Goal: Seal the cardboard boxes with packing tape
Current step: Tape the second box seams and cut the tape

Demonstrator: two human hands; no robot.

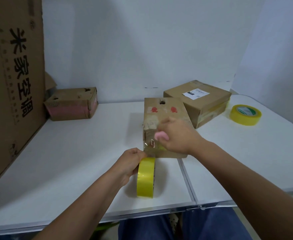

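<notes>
Just beyond the left hand (131, 163), whose fingers curl round the upright tape roll (145, 177), stands the small box (163, 115) on the desk (90, 153). Tape runs from roll up its near face; the right hand (175, 135) presses there, holding something pink (161, 136).

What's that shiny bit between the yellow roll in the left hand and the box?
A short stretch of clear tape runs from the held roll up onto the box's near face, seen in the head view. The right hand presses it there.
</notes>
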